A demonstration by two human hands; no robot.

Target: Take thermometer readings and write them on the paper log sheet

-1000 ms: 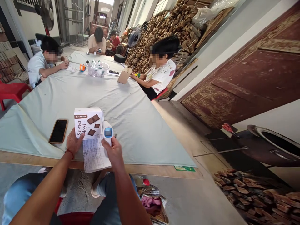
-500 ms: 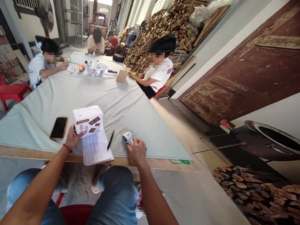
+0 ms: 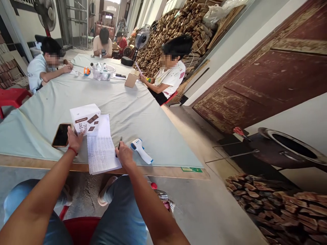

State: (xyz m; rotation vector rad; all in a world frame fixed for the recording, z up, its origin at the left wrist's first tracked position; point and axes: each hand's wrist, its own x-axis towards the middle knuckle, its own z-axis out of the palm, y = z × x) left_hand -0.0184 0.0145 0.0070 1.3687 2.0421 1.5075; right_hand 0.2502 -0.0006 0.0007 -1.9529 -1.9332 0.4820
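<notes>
From the left, the near part of the surface (image 3: pixel 133 114) has one phone (image 3: pixel 60 136), one white box (image 3: pixel 85 119), one pile of paper (image 3: pixel 100 154), one pen (image 3: pixel 121 139) and one thermometer (image 3: pixel 140 149). The left grip (image 3: pixel 74 139) is spread wide, its thumb at the box's near left corner and its fingers by the phone. The paper pokes over the near edge. The pen is inside the right grip (image 3: pixel 124 152), which is closed around it at the paper's right side. The thermometer lies just right of that, with room before the slanting right edge. A wide stretch of surface lies beyond the box.
</notes>
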